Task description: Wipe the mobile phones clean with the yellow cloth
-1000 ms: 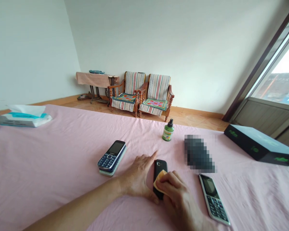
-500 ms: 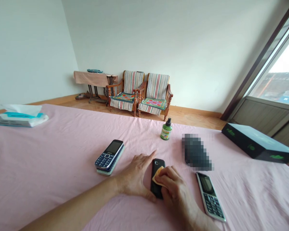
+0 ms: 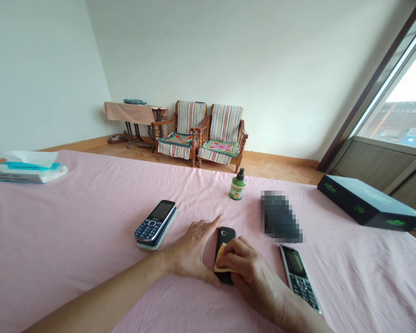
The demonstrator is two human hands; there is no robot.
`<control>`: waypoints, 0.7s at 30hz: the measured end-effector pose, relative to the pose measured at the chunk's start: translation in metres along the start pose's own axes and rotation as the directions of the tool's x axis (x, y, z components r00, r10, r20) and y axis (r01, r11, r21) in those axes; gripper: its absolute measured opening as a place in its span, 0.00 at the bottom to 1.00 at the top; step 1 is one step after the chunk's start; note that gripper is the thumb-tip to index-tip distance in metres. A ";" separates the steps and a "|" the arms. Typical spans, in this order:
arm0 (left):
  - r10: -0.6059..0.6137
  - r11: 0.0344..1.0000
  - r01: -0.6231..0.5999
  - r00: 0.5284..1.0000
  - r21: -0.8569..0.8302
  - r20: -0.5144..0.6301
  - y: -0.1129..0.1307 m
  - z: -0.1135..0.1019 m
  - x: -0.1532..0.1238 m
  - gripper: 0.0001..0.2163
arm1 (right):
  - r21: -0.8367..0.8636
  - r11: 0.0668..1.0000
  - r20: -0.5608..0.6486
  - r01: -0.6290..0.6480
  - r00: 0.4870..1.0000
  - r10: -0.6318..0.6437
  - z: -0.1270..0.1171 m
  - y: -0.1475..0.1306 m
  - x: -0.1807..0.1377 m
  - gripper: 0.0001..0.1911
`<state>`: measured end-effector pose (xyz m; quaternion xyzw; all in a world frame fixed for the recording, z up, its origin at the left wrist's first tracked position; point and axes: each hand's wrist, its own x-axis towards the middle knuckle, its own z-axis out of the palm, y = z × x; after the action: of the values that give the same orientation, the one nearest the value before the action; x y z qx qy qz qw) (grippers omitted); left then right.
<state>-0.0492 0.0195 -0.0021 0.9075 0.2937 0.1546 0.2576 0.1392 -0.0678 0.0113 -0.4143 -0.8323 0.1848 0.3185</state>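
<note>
A black mobile phone (image 3: 228,235) lies back side up on the pink sheet, its camera at the far end. My right hand (image 3: 251,268) pinches a small yellow cloth (image 3: 221,260) and presses it on the phone's back. To the phone's left is my left hand (image 3: 193,252), thumb and forefinger spread wide along it. The thumb is at the phone's lower end; whether it grips the edge is unclear. Left of that hand, a dark blue keypad phone (image 3: 155,222) rests on another pale phone. A white-edged keypad phone (image 3: 300,277) lies right, partly behind my right forearm.
A green spray bottle (image 3: 237,186) stands beyond the phone. Right of it is a blurred-out dark object (image 3: 280,218), then a black box (image 3: 367,203). A tissue pack (image 3: 27,172) lies far left. Two wooden armchairs (image 3: 218,134) stand by the wall.
The yellow cloth in my right hand has slid slightly down and left on the phone's back. My left hand keeps its place beside the phone. The view has shifted a little.
</note>
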 end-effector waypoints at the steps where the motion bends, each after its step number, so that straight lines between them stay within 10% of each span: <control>1: -0.002 1.000 0.002 1.000 -0.002 -0.001 -0.001 0.000 0.000 0.60 | -0.037 0.999 0.006 0.001 1.000 -0.001 0.001 0.000 0.002 0.25; 14: 0.013 1.000 -0.012 0.998 0.008 -0.069 0.003 0.001 0.002 0.57 | -0.263 0.965 0.023 -0.003 1.000 0.009 0.017 -0.004 0.008 0.14; 21: 0.013 0.999 -0.013 1.000 0.034 -0.023 0.004 0.001 0.000 0.56 | -0.001 0.984 -0.348 -0.179 0.922 0.167 -0.001 0.016 0.002 0.15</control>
<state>-0.0469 0.0165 -0.0009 0.9117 0.2933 0.1617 0.2378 0.1480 -0.0566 0.0040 -0.5174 -0.7263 0.1226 0.4356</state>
